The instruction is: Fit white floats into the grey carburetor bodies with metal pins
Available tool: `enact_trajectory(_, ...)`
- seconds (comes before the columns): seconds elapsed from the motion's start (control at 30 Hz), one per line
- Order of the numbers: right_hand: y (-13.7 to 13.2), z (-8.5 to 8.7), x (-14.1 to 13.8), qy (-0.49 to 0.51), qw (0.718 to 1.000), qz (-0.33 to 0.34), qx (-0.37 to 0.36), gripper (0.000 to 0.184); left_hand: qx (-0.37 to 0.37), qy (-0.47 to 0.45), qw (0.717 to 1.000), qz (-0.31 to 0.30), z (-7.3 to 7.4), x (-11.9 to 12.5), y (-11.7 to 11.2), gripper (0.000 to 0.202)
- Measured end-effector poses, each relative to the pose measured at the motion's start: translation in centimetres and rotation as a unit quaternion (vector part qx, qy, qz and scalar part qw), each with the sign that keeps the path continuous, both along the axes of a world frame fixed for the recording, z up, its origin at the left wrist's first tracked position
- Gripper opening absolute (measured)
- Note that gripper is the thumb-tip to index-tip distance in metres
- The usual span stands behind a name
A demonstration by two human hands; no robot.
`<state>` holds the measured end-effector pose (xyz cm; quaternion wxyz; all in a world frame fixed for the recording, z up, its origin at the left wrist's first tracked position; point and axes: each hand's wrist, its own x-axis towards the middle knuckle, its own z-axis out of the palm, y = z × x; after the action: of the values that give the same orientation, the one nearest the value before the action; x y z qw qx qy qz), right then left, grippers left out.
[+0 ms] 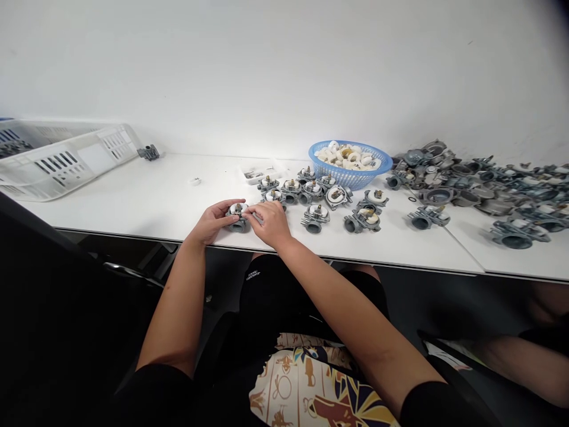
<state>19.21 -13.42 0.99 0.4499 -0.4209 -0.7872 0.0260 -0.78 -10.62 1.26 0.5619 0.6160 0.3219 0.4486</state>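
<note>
Near the table's front edge stands a grey metal carburetor (pixel 239 225) with a white plastic float on top. My left hand (pixel 214 222) grips it from the left, thumb and fingers around its upper part. Over its right side, my right hand (pixel 270 223) is closed in a pinch at the float; whatever the fingertips hold is too small to make out. Just right of my hands sit several similar carburetors (pixel 315 217), topped with white floats and brass parts. Behind them is a small white tray (pixel 243 177) of tiny metal pins.
A blue basket (pixel 351 177) of white floats stands at the back. Grey carburetor parts (pixel 462 184) are heaped along the right. At left are a white crate (pixel 75 166), a lone carburetor (pixel 149 153) and a small white piece (pixel 194 181). Another person's arm (pixel 524 362) shows at lower right.
</note>
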Motion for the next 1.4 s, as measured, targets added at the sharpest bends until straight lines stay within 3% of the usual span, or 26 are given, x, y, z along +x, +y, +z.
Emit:
enact_trajectory(0.2,0.1,-0.11,-0.22,-0.012,1.0,-0.025,0.012,0.021,-0.004,-0.003,1.0,-0.009,0.14,0.08,-0.06,0.054)
enact_trajectory(0.4,0.05,-0.16,-0.42,-0.051,0.996,-0.038,0.07,0.025,-0.004,-0.004,1.0,-0.002,0.21,0.09,-0.19,0.052)
enact_trajectory(0.83,0.01,0.07,-0.48,-0.05,0.998,-0.038,0.024,0.027,0.0,-0.013,1.0,-0.002,-0.01,-0.07,0.03,0.052)
enact_trajectory(1.4,0.3,0.38,-0.77,-0.061,0.998,0.004,0.027,0.024,-0.003,-0.015,1.0,-0.003,0.34,-0.02,-0.31,0.049)
